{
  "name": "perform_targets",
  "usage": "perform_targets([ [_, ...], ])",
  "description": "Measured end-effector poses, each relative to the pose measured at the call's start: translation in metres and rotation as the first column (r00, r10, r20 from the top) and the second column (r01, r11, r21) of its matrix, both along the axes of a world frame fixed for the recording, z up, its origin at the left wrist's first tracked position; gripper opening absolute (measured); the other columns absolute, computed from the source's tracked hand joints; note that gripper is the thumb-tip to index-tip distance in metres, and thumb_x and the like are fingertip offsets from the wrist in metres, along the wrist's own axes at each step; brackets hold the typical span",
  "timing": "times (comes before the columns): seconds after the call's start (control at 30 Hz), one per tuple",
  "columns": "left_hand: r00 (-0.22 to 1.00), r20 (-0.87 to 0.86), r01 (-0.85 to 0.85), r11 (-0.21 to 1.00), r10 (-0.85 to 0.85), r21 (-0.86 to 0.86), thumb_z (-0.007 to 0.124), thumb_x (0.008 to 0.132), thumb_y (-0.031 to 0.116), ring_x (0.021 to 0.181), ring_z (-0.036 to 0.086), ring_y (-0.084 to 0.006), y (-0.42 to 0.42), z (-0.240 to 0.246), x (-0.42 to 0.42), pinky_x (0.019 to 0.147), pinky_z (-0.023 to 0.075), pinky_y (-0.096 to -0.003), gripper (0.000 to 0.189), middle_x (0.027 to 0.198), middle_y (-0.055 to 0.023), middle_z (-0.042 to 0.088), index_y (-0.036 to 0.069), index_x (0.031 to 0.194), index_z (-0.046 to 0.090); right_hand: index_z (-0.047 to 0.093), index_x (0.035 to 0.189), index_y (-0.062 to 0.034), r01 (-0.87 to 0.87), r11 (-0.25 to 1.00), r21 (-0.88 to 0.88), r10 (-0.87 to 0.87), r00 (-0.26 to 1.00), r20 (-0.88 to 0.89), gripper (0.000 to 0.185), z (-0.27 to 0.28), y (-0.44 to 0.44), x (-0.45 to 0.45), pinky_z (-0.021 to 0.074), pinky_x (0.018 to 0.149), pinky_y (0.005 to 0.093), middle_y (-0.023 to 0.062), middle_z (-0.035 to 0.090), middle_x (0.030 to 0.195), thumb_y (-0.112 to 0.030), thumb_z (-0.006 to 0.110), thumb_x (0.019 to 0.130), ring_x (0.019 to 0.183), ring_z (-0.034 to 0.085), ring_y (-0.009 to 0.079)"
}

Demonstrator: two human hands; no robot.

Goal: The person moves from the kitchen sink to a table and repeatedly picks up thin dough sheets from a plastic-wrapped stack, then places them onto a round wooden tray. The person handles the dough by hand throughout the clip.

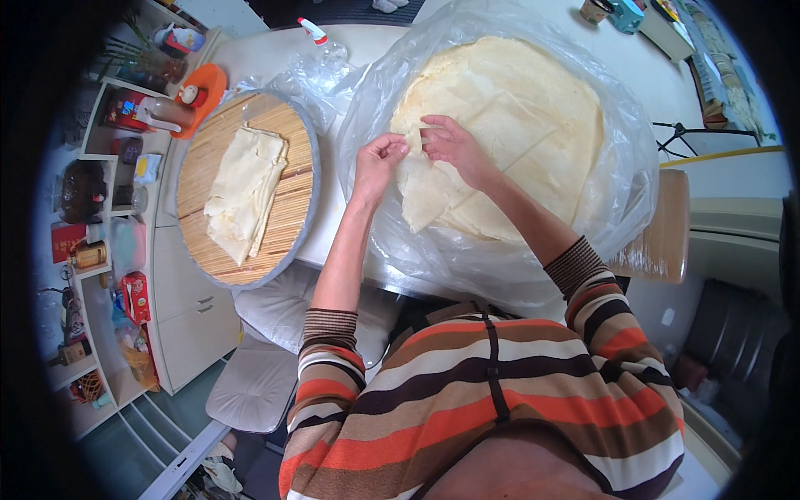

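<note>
A wide stack of thin round flatbread sheets (537, 106) lies on a clear plastic bag (625, 187) spread over the white table. My left hand (379, 159) pinches the edge of the top flatbread sheet (425, 194) at the stack's left side. Close by, my right hand (455, 147) has its fingers spread and slightly curled around a small raised flap of the same sheet; whether they grip it I cannot tell. Part of the top sheet is folded over, with creases running across the stack. To the left, several folded flatbread sheets (247, 187) rest on a round slatted tray (294, 212) with a grey rim.
A spray bottle (328, 47) with a red and white head stands behind the tray. An orange plate (209, 87) and crowded shelves (103, 275) line the left. Padded chairs (253, 381) sit below the table's front edge. A wrapped brown board (662, 225) is at right.
</note>
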State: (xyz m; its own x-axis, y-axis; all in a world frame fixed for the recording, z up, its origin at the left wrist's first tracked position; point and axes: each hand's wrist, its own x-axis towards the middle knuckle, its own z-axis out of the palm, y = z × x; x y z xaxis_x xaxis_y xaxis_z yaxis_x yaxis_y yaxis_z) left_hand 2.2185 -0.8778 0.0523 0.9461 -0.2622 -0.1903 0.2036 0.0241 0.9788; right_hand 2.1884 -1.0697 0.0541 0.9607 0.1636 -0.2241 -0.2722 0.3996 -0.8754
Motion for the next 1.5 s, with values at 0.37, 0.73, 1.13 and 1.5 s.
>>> perform_targets([
  [0.37,0.973,0.223,-0.089,0.992,0.067,0.091,0.068,0.090,0.000,0.075,0.053,-0.0038,-0.011,0.008,-0.009,0.068,0.0460,-0.0214,0.022,0.080,0.0046,0.057,0.004,0.110,0.062,0.060,0.123,-0.0004,0.104,0.962,-0.253,-0.040,0.969,0.245,0.037,0.006,-0.003,0.003,0.0481,0.079,0.0231,-0.0009,0.062,0.102,-0.007,0.072,0.089,0.086,0.056,0.0052],
  [0.73,0.846,0.533,-0.317,0.796,-0.008,0.516,0.068,0.085,0.001,0.106,0.060,-0.0291,-0.006,-0.012,0.001,0.094,0.0471,-0.0393,0.032,0.111,-0.0133,0.065,0.004,0.117,0.066,0.063,0.119,-0.0039,0.425,0.446,-0.787,0.117,0.845,0.523,0.031,-0.013,-0.015,-0.023,0.0488,0.093,0.0359,0.0110,0.063,0.120,-0.011,0.069,0.089,0.105,0.061,0.0260],
  [1.13,0.602,0.313,0.334,0.588,-0.734,0.737,0.045,0.103,0.037,0.115,0.062,-0.0275,-0.015,0.011,0.047,0.107,0.0379,-0.0391,0.042,0.114,-0.0099,0.072,0.009,0.122,0.070,0.070,0.107,-0.0100,0.294,0.400,-0.868,0.450,0.762,0.466,0.022,-0.014,-0.005,-0.084,0.0467,0.101,0.0377,0.0058,0.068,0.117,-0.019,0.068,0.086,0.119,0.058,0.0231],
  [1.5,0.836,0.143,0.352,0.718,-0.529,0.600,0.078,0.082,0.032,0.107,0.062,-0.0207,-0.071,0.002,0.128,0.096,0.0466,-0.0319,0.053,0.112,-0.0130,0.068,0.013,0.130,0.065,0.056,0.109,-0.0077,0.670,0.719,0.186,-0.584,0.727,-0.362,0.017,-0.047,-0.096,-0.024,0.0559,0.075,0.0328,0.0041,0.064,0.096,-0.022,0.051,0.104,0.083,0.066,0.0166],
])
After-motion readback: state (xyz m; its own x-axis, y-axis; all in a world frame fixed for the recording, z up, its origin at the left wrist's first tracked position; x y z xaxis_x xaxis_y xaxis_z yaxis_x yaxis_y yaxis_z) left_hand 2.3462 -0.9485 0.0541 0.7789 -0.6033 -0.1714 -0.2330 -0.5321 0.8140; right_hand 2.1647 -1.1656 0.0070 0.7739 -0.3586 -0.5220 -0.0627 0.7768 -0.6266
